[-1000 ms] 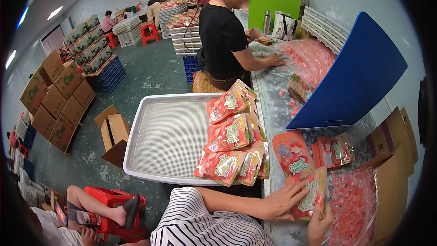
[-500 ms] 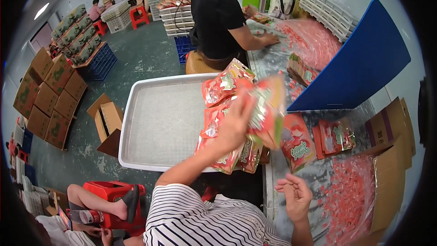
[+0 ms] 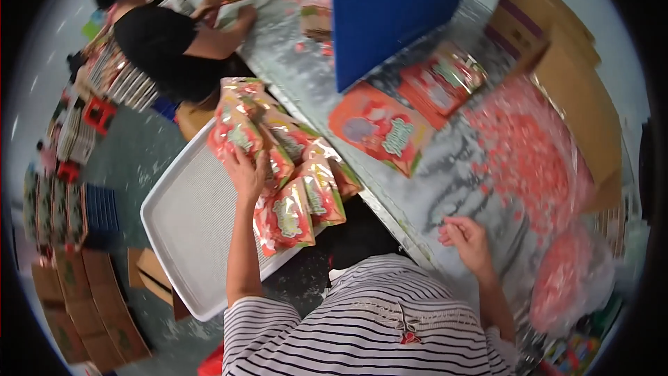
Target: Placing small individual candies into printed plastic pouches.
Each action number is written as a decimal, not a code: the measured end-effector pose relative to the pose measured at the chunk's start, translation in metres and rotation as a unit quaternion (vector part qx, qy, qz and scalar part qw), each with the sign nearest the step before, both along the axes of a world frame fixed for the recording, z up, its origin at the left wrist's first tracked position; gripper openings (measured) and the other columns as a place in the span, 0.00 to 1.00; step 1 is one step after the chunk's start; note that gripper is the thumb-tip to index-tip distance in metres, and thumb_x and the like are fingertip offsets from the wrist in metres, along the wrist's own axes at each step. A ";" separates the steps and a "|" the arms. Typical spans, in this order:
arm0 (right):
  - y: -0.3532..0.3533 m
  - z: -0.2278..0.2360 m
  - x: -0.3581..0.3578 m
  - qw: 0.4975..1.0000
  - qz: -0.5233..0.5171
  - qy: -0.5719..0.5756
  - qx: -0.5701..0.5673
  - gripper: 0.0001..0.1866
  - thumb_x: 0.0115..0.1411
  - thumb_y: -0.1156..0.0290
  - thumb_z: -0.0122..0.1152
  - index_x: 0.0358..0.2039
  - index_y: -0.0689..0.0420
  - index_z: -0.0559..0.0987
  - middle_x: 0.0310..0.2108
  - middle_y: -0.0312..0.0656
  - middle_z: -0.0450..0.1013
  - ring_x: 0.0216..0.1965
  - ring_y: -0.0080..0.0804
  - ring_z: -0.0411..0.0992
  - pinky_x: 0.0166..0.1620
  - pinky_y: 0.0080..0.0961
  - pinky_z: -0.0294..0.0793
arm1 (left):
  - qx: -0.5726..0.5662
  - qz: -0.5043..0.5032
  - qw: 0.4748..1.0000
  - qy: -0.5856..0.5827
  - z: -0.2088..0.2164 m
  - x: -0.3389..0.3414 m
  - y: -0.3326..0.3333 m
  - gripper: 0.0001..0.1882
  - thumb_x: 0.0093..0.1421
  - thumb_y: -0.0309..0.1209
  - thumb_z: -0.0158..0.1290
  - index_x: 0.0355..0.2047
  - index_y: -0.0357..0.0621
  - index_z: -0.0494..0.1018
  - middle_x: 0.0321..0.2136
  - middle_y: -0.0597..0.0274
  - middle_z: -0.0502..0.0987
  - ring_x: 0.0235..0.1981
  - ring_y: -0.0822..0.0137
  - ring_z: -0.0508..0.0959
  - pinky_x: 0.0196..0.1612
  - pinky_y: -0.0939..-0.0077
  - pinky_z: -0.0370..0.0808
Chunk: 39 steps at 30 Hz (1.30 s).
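Note:
My left hand reaches over the white tray, its fingers and thumb gripping the lower end of a red printed pouch. That pouch lies on several similar pouches, such as a front one, heaped along the tray's right side. Over the near part of the table, my right hand has its fingers curled in; whatever they may hold is hidden. Ahead of it a flat pouch lies on the marbled tabletop, beside a small stack of pouches.
Small red wrapped pieces spill from clear plastic by an open cardboard box. A filled clear bag sits nearer. An upright blue board divides the table. Beyond it, a person in black works. Cartons stand left.
My left hand has carried the pouch leftward and down onto the heap in the tray. My right hand's fingers have curled further. The view has turned toward the right.

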State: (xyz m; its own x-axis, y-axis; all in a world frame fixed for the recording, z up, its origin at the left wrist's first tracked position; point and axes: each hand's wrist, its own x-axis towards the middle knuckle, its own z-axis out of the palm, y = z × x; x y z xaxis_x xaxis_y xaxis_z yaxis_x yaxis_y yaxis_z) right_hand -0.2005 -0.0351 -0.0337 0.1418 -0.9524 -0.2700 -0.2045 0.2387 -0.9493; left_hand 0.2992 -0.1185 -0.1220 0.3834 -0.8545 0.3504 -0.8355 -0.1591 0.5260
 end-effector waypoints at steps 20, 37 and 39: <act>0.033 -0.034 -0.022 0.990 -0.047 -0.072 0.109 0.13 0.64 0.70 0.54 0.45 0.67 0.74 0.34 0.47 0.77 0.32 0.30 0.77 0.35 0.23 0.79 | -0.036 -0.458 0.824 -0.331 0.005 -0.271 -0.054 0.24 0.53 0.27 0.47 0.50 0.27 0.67 0.51 0.39 0.69 0.52 0.46 0.70 0.55 0.58 0.68; 0.001 -0.051 -0.011 0.986 -0.015 -0.121 0.117 0.18 0.66 0.62 0.51 0.45 0.67 0.74 0.33 0.49 0.76 0.28 0.33 0.76 0.34 0.27 0.79 | -0.148 -0.492 0.840 -0.176 0.030 -0.270 -0.037 0.11 0.48 0.29 0.49 0.30 0.34 0.70 0.31 0.52 0.69 0.36 0.55 0.72 0.39 0.64 0.71; -0.001 -0.054 -0.012 0.968 -0.094 -0.187 0.142 0.23 0.67 0.55 0.48 0.45 0.66 0.72 0.31 0.48 0.76 0.29 0.34 0.76 0.34 0.30 0.78 | -0.189 -0.510 0.826 -0.149 0.038 -0.287 -0.014 0.09 0.47 0.29 0.50 0.26 0.35 0.70 0.29 0.54 0.69 0.35 0.57 0.71 0.37 0.63 0.70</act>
